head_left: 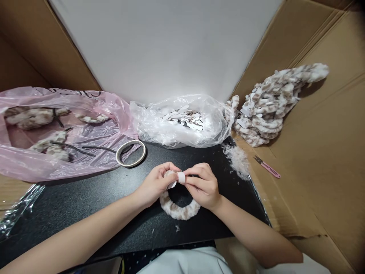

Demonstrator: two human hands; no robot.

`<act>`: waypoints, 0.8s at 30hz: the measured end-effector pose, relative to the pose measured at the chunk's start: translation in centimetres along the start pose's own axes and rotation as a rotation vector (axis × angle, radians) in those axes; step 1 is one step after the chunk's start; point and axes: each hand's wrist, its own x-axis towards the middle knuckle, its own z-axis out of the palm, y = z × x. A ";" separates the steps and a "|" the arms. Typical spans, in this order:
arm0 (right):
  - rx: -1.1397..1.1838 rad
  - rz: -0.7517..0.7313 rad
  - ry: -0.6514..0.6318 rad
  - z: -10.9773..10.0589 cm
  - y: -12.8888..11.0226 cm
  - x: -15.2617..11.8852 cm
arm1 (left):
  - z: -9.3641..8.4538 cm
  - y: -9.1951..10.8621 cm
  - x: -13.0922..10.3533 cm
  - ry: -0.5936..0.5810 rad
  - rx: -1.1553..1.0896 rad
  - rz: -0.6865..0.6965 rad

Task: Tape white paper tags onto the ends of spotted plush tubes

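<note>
A fluffy white and brown ring (181,211) lies on the black table in front of me, its upper part between my hands. My left hand (159,180) pinches the ring's top left together with a white tag (172,185). Fingers of my right hand (203,184) are closed at the right end of a small white strip (181,177), which spans the gap between both hands at the top of the ring. The fingertips partly hide where strip, tag and ring meet.
A pink bag (71,167) with fluffy pieces and dark cords lies left, beside a tape roll (130,166). Behind stands a clear bag (182,140) of white tags. At right are piled fluffy rings (265,110), loose fluff (238,161) and pink snips (269,168).
</note>
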 end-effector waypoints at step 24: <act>0.668 0.572 -0.419 -1.6 1.0 1.4 | -1.8 2.0 -0.5 -0.093 0.714 0.441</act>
